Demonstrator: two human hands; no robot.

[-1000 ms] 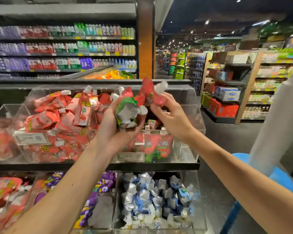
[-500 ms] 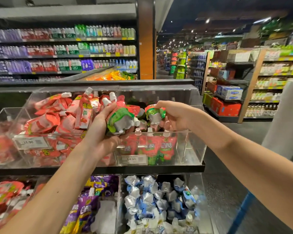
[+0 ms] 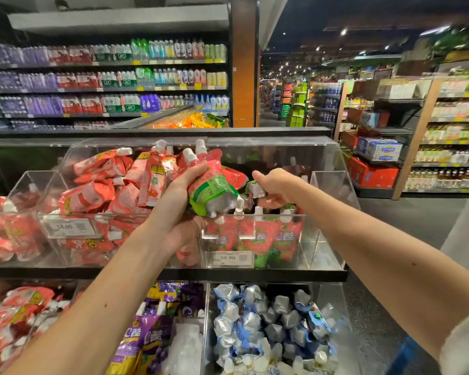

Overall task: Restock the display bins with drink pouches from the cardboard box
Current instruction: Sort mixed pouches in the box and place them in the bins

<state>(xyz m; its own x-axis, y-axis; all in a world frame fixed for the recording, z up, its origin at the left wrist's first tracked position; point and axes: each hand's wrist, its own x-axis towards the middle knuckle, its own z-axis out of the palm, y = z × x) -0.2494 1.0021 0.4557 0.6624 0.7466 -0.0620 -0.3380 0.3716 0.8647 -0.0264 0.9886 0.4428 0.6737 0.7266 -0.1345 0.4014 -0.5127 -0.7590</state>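
Left hand: my left hand (image 3: 179,197) is clenched round a bundle of red-and-green pouches (image 3: 211,189), spouts up, held just over the front wall of the clear bin (image 3: 326,234).
Right hand: my right hand (image 3: 278,186) is inside that bin with its thumb out and its fingers curled round a single pouch (image 3: 255,188), low among the others.
Stock: a front row of pouches (image 3: 260,236) stands upright behind the price tag (image 3: 230,257). Further back the bin looks thinly filled, though the glare hides much of it.
Cardboard box: not in view, so I cannot say how much is left to bring over.
Risk, bundle: several slick pouches in one fist look a weak hold to me. The lowest bulges out under the palm and could slide free, dropping to the lower bins (image 3: 268,320) or the floor.
Risk, front row: if I push the single pouch down hard, I think it could tip the standing ones like dominoes.
Risk, mix-up: the neighbouring bin (image 3: 98,185) holds similar red pouches, so drifting left would put stock in the wrong place.
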